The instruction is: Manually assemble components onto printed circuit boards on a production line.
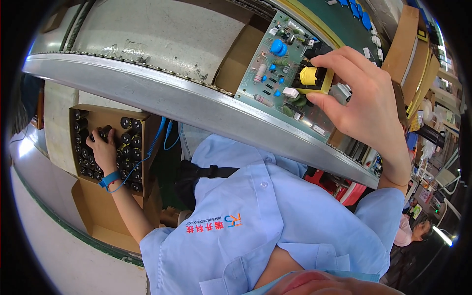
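Observation:
My right hand (pixel 366 93) is closed around a transformer (pixel 310 77) with a yellow-wrapped winding and a black core, thumb on one side and fingers on the other. It sits at the right part of a green circuit board (pixel 250 83), which carries blue disc parts, resistors and a white connector. Whether its pins are in the board is hidden. At the left, my left hand (pixel 102 152) reaches into an open cardboard box (pixel 146 147) of black cylindrical capacitors (pixel 127 152). Its fingers are bent around one black capacitor (pixel 104 131) at the top of the box.
A metal conveyor rail (pixel 162 91) runs across in front of me, with the board lying over it. A blue coiled cord (pixel 157 142) leads from my left wristband (pixel 109 179). Beyond the board, a green surface (pixel 334 19) holds blue and white parts. Cardboard boxes (pixel 405 49) stand at the right.

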Action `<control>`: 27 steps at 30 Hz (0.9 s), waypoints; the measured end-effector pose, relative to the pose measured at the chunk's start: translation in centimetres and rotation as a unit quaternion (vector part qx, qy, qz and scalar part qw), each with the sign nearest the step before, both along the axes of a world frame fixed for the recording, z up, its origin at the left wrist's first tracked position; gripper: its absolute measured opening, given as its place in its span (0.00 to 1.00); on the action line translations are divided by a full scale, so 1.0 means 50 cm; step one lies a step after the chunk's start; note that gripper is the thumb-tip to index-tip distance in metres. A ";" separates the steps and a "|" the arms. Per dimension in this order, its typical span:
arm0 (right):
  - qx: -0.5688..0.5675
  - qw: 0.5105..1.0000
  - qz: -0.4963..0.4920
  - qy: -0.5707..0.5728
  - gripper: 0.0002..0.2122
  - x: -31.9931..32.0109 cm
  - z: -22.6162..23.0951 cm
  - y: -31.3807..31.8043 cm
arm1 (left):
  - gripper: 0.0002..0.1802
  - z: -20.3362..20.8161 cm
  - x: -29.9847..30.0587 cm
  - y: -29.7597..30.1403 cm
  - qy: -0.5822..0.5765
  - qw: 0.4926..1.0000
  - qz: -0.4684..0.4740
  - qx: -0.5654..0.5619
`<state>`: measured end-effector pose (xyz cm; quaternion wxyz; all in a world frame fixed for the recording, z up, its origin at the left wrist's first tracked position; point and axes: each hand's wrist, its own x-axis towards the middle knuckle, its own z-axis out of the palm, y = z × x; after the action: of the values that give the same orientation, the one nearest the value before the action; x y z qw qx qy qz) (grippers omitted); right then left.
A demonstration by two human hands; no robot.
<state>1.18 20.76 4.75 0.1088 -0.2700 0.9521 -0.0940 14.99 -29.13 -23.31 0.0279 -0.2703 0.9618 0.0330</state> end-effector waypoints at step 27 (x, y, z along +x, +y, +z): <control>0.002 0.997 0.079 -0.023 0.20 -0.042 0.002 0.003 | 0.27 -0.004 0.000 0.002 0.020 1.000 -0.005 -0.004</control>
<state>-0.93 20.91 4.83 0.1383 -0.3421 0.9252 -0.0889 15.00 -29.01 -23.50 0.0081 -0.2647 0.9637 0.0338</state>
